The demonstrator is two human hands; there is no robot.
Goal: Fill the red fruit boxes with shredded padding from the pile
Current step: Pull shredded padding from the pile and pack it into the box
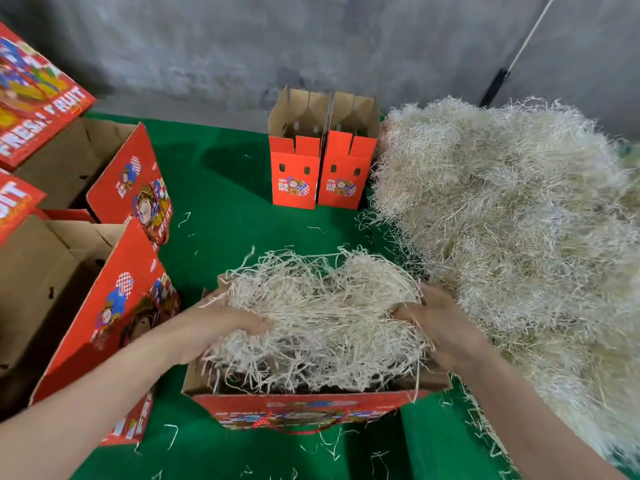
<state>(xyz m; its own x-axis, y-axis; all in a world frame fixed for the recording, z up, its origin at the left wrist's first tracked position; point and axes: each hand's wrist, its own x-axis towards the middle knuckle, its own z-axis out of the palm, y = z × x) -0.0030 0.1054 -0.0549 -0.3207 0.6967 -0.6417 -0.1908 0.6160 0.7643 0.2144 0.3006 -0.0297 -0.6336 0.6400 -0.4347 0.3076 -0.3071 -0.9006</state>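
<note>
The left hand (225, 329) and right hand (441, 329) are pressing the padding (318, 306) from both sides, likely packing it into the red box (294, 407) beside the pile (519, 220); buried fingers are hiding their grip.

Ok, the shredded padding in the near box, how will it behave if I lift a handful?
Probably floppy and springy: the padding is loose tangled strands mounded above the box rim. Likely very light for its bulk, looking mostly air. It'll probably shed: stray strands already lie on the green cloth.
</note>
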